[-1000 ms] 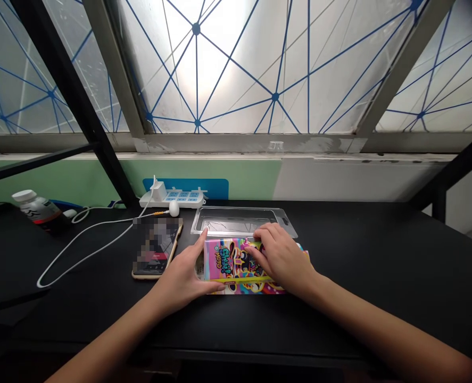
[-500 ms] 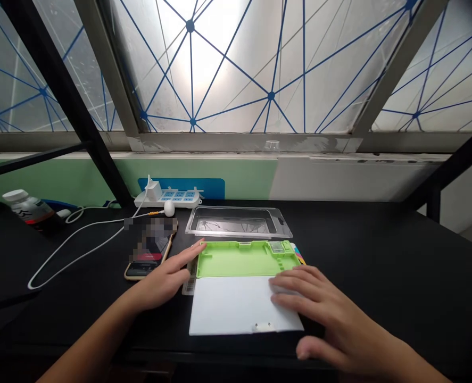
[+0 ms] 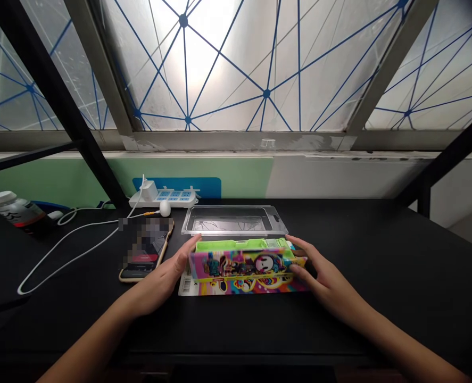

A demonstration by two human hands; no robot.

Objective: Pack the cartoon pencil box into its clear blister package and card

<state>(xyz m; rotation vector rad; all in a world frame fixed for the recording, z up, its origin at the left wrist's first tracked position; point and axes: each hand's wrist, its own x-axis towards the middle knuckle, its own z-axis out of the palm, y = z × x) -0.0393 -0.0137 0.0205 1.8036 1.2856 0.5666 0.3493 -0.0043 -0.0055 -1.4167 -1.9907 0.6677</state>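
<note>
A pencil case [image 3: 243,264] with a bright cartoon print on its lid and a light green tray inside stands in front of me. Its lid is tilted up at the front, partly hiding the tray. At the left end, my left hand [image 3: 162,279] holds the case, fingers stretched along its side. My right hand [image 3: 319,268] grips the right end, thumb on the printed lid and fingers behind. Beneath the case lies a colourful printed card [image 3: 188,287] with a barcode at its left.
Behind the case lies a clear plastic package shell [image 3: 236,221]. A phone [image 3: 148,255] is at the left, beside a white cable [image 3: 60,254]. Farther back are a power strip [image 3: 174,198] and a tilted bottle [image 3: 20,213]. Black frame posts [image 3: 66,101] rise at both sides.
The pencil case's lid has swung up from lying flat toward me, now showing its printed outside. My right hand has moved from the lid's white inside to the case's right end.
</note>
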